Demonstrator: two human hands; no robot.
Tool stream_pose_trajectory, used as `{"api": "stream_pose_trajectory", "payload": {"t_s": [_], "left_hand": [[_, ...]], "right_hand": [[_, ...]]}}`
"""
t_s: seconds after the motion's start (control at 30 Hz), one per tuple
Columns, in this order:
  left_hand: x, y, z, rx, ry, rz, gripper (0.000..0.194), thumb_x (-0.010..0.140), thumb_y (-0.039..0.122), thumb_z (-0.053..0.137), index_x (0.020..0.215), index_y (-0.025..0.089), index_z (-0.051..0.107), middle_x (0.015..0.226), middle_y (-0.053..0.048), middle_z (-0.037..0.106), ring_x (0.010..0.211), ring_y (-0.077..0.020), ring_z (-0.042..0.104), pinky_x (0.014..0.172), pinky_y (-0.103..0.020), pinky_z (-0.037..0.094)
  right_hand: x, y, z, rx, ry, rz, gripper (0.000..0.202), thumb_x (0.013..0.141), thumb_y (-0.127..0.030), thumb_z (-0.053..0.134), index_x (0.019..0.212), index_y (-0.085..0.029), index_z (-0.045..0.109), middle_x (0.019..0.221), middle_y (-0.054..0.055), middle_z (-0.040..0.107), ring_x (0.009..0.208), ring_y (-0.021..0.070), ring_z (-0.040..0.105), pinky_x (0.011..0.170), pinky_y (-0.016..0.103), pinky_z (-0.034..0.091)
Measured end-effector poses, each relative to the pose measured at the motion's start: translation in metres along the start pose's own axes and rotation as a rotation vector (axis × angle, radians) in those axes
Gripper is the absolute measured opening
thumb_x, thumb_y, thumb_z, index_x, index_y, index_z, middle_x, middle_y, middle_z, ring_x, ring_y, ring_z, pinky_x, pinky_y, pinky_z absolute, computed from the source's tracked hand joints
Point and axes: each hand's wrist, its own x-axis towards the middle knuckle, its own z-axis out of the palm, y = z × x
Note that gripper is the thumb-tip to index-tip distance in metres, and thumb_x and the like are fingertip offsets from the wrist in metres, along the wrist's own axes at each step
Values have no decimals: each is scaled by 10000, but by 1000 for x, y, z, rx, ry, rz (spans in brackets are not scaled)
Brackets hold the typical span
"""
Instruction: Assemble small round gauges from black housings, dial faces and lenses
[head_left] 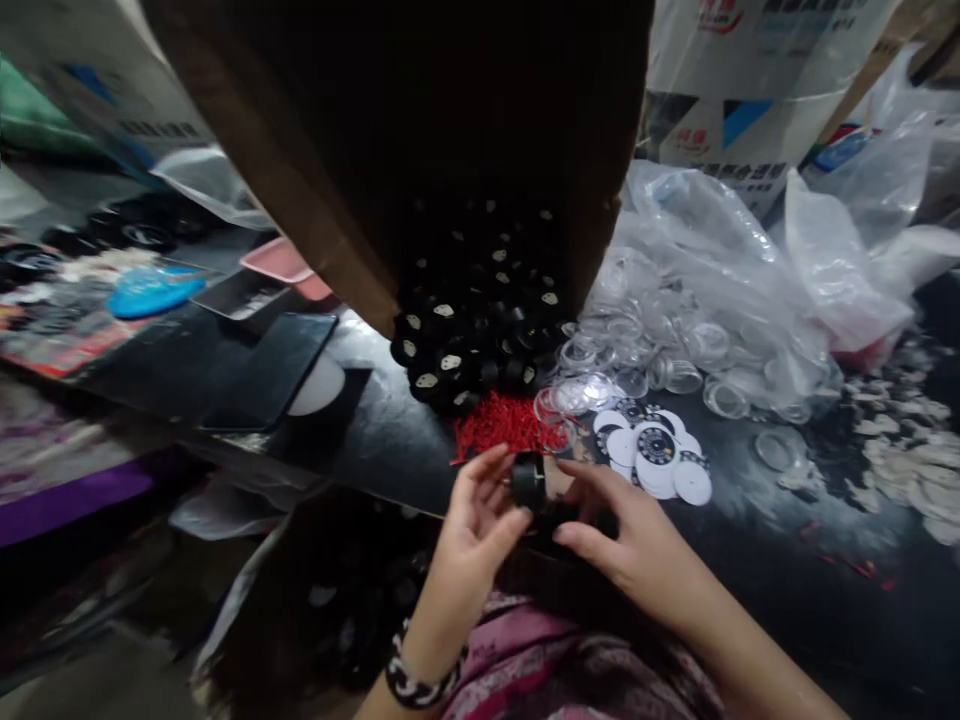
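Observation:
My left hand (484,515) grips a small black round case (528,480) between thumb and fingers, at the table's front edge. Just to the right of the case is my right hand (611,515), thumb and fingers curved and apart, with nothing clearly held. Beyond my hands lies a heap of small red pieces (510,425). Behind it, many similar black round cases (480,340), some with pale oval marks, spill from a tipped cardboard box (300,170). White discs with printed dials (656,448) lie in a loose pile past my right hand.
Clear plastic rings (675,345) are heaped at right beside plastic bags (712,230). Farther right are pale small pieces (911,440). On the left sit a dark flat tray (274,370), a pink tray (277,260) and a blue lid-like object (156,290). An open container with dark parts (360,580) stands below the edge.

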Motion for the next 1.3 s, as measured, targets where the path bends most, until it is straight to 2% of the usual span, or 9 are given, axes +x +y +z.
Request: {"api": "stream_pose_trajectory", "payload": {"t_s": [0.1, 0.2, 0.3, 0.4, 0.6, 0.8, 0.9, 1.03, 1.3], "left_hand": [[-17, -8, 31, -213, -154, -142, 493, 798, 263, 718, 1257, 334, 551, 1399, -34, 539, 1306, -237, 477, 1072, -325, 410], [-19, -14, 34, -389, -245, -360, 428, 820, 301, 696, 1235, 359, 609, 1390, -14, 558, 1279, -245, 507, 1063, -339, 427], [-17, -19, 31, -514, -177, -585, 371, 812, 427, 683, 1168, 325, 671, 1301, -47, 630, 1146, -276, 613, 944, -368, 531], [-17, -19, 35, -459, -68, -703, 365, 778, 431, 720, 1102, 265, 706, 1238, -71, 666, 1026, -262, 668, 824, -332, 586], [-17, -11, 50, -541, -121, -640, 396, 788, 396, 721, 1154, 249, 679, 1173, -78, 699, 962, -228, 681, 742, -269, 586], [-14, -8, 59, -615, -71, -565, 334, 880, 446, 591, 1077, 200, 700, 1150, -127, 704, 1052, -237, 653, 778, -275, 582], [-12, -7, 61, -674, -95, -582, 274, 882, 401, 602, 1035, 201, 710, 1104, -128, 721, 963, -224, 688, 788, -297, 587], [-7, -5, 63, -715, -42, -531, 318, 904, 425, 562, 1095, 208, 692, 1131, -108, 711, 967, -209, 688, 823, -297, 583], [-12, -6, 69, -600, -39, -474, 330, 883, 365, 616, 1209, 320, 648, 1383, -18, 566, 1295, -253, 491, 989, -334, 513]], "right_hand": [[7, -2, -1, -19, -19, 13, 501, 809, -378, 691, 1263, -241, 529, 1073, 55, 624, 851, 179, 608, 788, 345, 515], [0, 1, -5, -274, 35, -65, 555, 814, -277, 678, 1332, -242, 484, 1170, 100, 576, 1023, 238, 563, 900, 414, 466], [-14, 3, -7, -480, -22, -191, 597, 844, -206, 623, 1402, -264, 419, 1284, 115, 527, 1158, 274, 493, 978, 461, 403], [-20, 9, -17, -441, -114, -226, 581, 871, -357, 628, 1403, -257, 418, 1265, 91, 556, 1121, 242, 523, 956, 397, 430], [6, 49, -60, -758, 313, 180, 421, 857, -373, 636, 1234, -192, 590, 1136, 140, 584, 1037, 320, 533, 891, 494, 420], [13, 55, -58, -559, 435, 134, 199, 830, -233, 617, 1025, -197, 611, 1023, 93, 589, 947, 259, 561, 842, 434, 443], [6, 40, -44, -52, 337, 176, 88, 839, -249, 571, 912, -205, 549, 811, 13, 566, 689, 160, 573, 655, 313, 482], [2, 25, -29, 407, 106, 207, 370, 825, -230, 559, 1186, -247, 483, 1070, 36, 549, 599, 97, 620, 571, 266, 486], [4, 9, -17, 110, 322, 115, 74, 840, -243, 599, 908, -211, 598, 819, 0, 644, 781, 154, 613, 731, 286, 484]]}}
